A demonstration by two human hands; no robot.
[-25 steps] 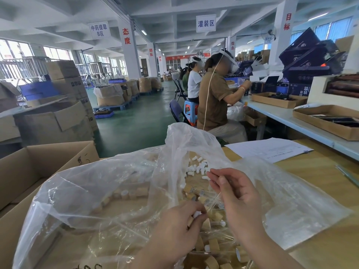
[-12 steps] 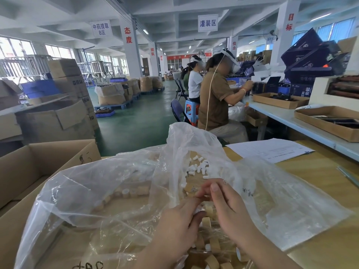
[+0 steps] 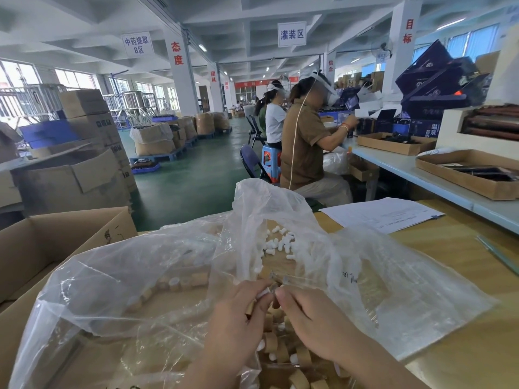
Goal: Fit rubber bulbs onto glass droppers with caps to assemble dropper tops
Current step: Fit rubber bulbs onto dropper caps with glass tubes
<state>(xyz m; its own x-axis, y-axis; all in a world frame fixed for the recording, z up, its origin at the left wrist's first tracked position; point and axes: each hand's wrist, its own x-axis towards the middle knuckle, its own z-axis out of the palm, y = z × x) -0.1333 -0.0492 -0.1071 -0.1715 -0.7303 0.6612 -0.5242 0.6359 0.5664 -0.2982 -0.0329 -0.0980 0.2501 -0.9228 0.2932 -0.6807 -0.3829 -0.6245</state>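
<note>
Left hand (image 3: 238, 315) and right hand (image 3: 311, 318) are together low centre, fingertips almost touching above the open mouth of the crumpled clear plastic bag (image 3: 140, 290). The left hand pinches a small white rubber bulb (image 3: 262, 293) between thumb and forefinger, with a tan cylindrical cap (image 3: 250, 309) tucked under its fingers. The right hand's fingers are curled and pinch a thin clear glass dropper (image 3: 276, 279), whose end sticks up just past the fingertips; the grip point itself is hidden. Below the hands lies a heap of loose tan caps (image 3: 280, 352), some with white bulbs mixed in. Beyond the hands, a loose pile of white bulbs (image 3: 276, 242) lies on the surface inside the bag's far opening. The bag is spread wide: its left side drapes over the rim of a brown cardboard box (image 3: 42, 242), and its right edge lies flat on the light wooden table (image 3: 463, 265). The table right of the bag is bare wood up to a white printed sheet (image 3: 382, 217) at the far edge and a thin greenish strip (image 3: 500, 256) near the right border. Left of the table is green floor (image 3: 191, 175), open between stacked cartons and a seated worker in a brown shirt (image 3: 303, 144).
</note>
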